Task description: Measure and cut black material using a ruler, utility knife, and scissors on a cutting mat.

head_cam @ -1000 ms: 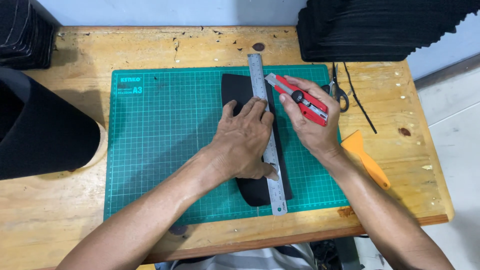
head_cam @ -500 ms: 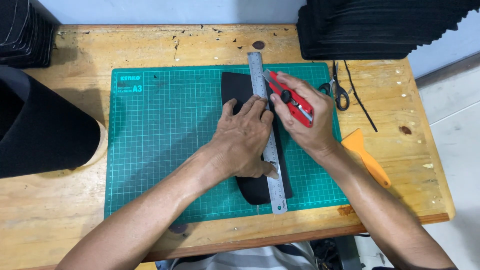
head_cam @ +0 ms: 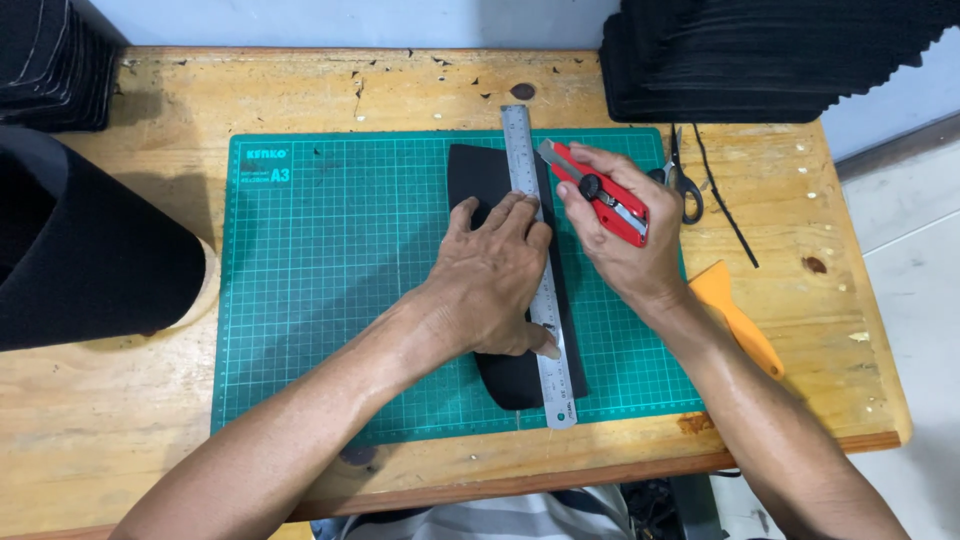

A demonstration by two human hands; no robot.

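left hand (head_cam: 495, 275) pins ruler (head_cam: 536, 262) on black sheet (head_cam: 478, 180) | right hand (head_cam: 617, 240) grips red knife (head_cam: 600, 192), blade seemingly at ruler edge

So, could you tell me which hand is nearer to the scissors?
Right. The right hand, gripping the red knife, is just beside the scissors; the left hand presses the ruler, farther away.

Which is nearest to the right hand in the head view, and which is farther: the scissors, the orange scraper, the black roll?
1. Scissors: just right of the right hand, on the wooden table.
2. Orange scraper: lower right, beside the wrist, a little farther.
3. Black roll: far left, beyond the green mat.
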